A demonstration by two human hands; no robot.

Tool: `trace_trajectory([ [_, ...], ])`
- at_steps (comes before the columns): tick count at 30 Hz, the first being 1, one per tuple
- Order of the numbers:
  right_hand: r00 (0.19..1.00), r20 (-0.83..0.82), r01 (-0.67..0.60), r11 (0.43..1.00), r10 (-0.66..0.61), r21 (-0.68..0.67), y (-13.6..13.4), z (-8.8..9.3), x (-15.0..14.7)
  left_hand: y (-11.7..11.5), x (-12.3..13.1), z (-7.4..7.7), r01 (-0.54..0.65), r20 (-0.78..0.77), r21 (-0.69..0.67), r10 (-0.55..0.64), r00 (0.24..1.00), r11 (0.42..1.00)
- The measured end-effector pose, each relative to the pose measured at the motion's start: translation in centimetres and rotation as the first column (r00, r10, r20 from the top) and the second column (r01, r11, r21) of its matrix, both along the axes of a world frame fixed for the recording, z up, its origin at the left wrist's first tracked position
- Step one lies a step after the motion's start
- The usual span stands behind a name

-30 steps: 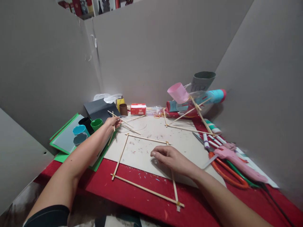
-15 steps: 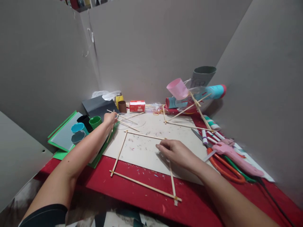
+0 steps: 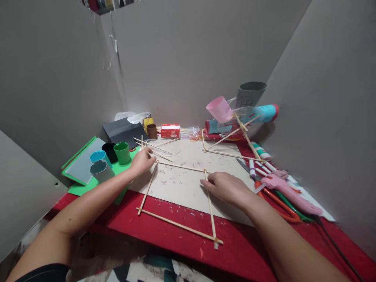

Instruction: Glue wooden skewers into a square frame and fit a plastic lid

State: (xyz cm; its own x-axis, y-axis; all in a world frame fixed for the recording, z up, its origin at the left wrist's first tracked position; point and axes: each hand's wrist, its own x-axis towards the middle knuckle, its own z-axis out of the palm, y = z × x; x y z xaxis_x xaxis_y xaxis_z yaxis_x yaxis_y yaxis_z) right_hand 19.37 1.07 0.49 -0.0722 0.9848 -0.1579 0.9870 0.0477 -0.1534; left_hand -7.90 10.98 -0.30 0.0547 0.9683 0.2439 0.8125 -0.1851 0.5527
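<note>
Four-sided, a frame of wooden sticks (image 3: pixel 176 224) with yellowish bound corners lies flat, partly on a pale board and partly on red cloth. My left hand (image 3: pixel 142 161) is beside its far left corner, fingers apart, holding nothing I can see. Just behind that hand several loose sticks (image 3: pixel 160 147) lie crossed. My right hand (image 3: pixel 226 188) is over the far end of the frame's right stick, thumb and fingers loosely bent and apart. Whether its fingertips touch the stick is hard to tell.
Coloured paper cups (image 3: pixel 122 152) stand on green sheets at left. A second stick structure (image 3: pixel 232 156) with a pink paper cup (image 3: pixel 219 109) stands at back right. Scissors (image 3: pixel 282 203), markers and a pink glue gun (image 3: pixel 293 192) lie at right. A red box (image 3: pixel 170 131) sits at the back.
My left hand has come away from the loose sticks, moving right and nearer to the frame's corner. My right hand has shifted slightly right. The frame has stayed nearly still.
</note>
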Motion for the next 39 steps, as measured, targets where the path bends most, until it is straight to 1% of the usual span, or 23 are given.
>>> trace_trajectory([
  [3, 0.999, 0.032, -0.011, 1.0, 0.012, -0.019, 0.1, -0.3, -0.1, -1.1, 0.1, -0.9, 0.057, -0.142, -0.055, -0.064, 0.988, 0.997],
  [6, 0.998, 0.051, -0.022, 0.999, 0.024, -0.034, 0.2, -0.6, -0.2, -1.3, 0.3, -1.2, 0.067, -0.237, -0.095, -0.088, 0.968, 0.993],
  [9, 0.998, 0.064, -0.021, 0.999, 0.023, -0.044, 0.4, -0.8, -0.1, -1.0, 0.5, -1.2, 0.056, -0.294, -0.115, -0.088, 0.952, 0.992],
  [13, 0.997, 0.071, -0.018, 0.999, 0.021, -0.052, 0.5, -0.9, -0.1, -0.7, 0.6, -1.3, 0.048, -0.321, -0.122, -0.085, 0.943, 0.991],
  [20, 0.999, 0.037, -0.017, 0.999, 0.018, -0.044, 0.6, -0.7, 0.2, -0.6, 0.6, -1.3, 0.058, -0.276, -0.119, -0.089, 0.957, 0.991],
  [29, 0.998, -0.016, 0.059, 0.998, -0.058, 0.01, 1.0, -0.7, 1.1, -0.5, 0.8, -0.2, 0.091, -0.129, -0.143, -0.109, 0.986, 0.986],
  [35, 0.993, -0.055, 0.109, 0.993, -0.107, 0.049, 1.4, -0.6, 1.4, -0.2, 1.1, -0.1, 0.114, -0.049, -0.137, -0.122, 0.991, 0.984],
  [39, 0.99, -0.079, 0.119, 0.99, -0.113, 0.078, 1.7, -0.6, 1.5, 0.1, 1.3, -0.1, 0.117, -0.011, -0.144, -0.12, 0.993, 0.983],
])
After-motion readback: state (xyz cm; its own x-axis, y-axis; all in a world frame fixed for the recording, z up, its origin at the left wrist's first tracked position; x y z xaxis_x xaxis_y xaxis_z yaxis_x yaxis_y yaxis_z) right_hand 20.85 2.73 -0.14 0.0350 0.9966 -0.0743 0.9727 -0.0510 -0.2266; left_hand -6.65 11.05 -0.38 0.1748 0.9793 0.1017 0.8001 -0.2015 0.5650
